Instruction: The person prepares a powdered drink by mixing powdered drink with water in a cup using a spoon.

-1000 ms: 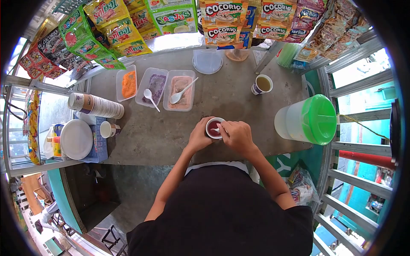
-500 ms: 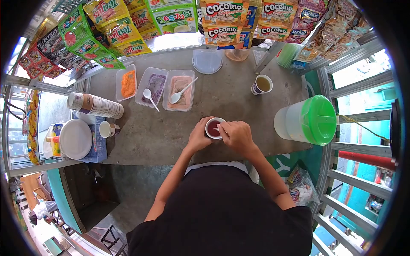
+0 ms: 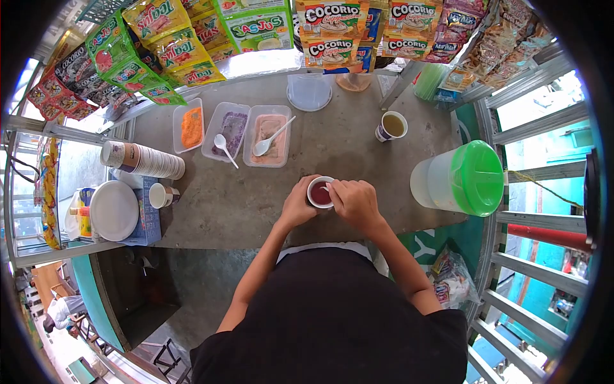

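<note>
A paper cup (image 3: 321, 192) of dark red liquid stands near the front edge of the grey counter. Wrapped around its left side is my left hand (image 3: 299, 203). Over the cup's right rim, my right hand (image 3: 355, 201) pinches a white spoon (image 3: 328, 187) that dips into the liquid. Beyond them stand three plastic tubs, one with orange powder (image 3: 192, 127), one with purple powder (image 3: 231, 128) and a spoon, one with pinkish powder (image 3: 272, 131) and a spoon. A second cup (image 3: 391, 126) of yellowish liquid is at the back right.
A green-lidded container (image 3: 457, 179) stands at the right. At the left are stacked paper cups (image 3: 144, 160), a cup on its side (image 3: 164, 195), and a white round lid (image 3: 114, 210) by a blue basket (image 3: 150, 221). Sachets (image 3: 332, 29) hang overhead. A person (image 3: 61, 312) is far off, lower left.
My right hand has shifted very slightly with the spoon at the cup. The distant person at the lower left has changed posture. My left hand stays on the cup.
</note>
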The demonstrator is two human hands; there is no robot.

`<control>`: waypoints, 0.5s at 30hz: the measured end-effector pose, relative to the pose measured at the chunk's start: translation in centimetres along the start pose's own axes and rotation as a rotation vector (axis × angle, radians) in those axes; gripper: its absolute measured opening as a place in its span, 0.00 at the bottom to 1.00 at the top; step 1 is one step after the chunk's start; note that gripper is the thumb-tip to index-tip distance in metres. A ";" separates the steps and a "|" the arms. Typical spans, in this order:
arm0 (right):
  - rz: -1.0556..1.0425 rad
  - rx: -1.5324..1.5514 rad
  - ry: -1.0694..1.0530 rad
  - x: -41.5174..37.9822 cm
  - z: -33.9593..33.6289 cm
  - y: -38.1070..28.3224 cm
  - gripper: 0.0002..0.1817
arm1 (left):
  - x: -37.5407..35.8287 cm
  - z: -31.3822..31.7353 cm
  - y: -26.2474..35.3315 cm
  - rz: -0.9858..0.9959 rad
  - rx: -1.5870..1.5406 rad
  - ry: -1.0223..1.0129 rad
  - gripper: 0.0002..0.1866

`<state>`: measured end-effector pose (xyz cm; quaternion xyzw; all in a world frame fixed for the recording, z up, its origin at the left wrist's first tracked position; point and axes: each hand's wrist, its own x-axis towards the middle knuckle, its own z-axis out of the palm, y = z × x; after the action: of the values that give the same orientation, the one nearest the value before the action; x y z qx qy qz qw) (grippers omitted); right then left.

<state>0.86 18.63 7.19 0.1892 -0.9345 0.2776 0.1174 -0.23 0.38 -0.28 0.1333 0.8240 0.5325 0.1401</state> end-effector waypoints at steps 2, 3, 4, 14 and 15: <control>0.007 0.042 -0.050 0.1 -0.2 -0.1 0.13 | 0.0 0.1 -0.4 -0.019 -0.030 0.000 0.38; 0.008 0.042 -0.049 0.2 -0.3 -0.1 0.13 | 0.1 0.2 -0.5 -0.018 -0.030 -0.002 0.38; -0.007 0.048 -0.022 0.3 -0.3 -0.2 0.13 | 0.0 0.3 -0.6 -0.013 -0.024 0.008 0.37; -0.052 0.034 -0.001 0.4 -0.3 -0.2 0.13 | 0.0 0.3 -0.4 -0.009 -0.029 0.017 0.37; -0.054 0.034 -0.001 0.4 -0.3 -0.2 0.13 | 0.0 0.2 -0.4 -0.010 -0.029 0.019 0.37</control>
<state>0.58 18.55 7.62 0.2164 -0.9242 0.2903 0.1211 -0.16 0.36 -0.72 0.1222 0.8181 0.5450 0.1366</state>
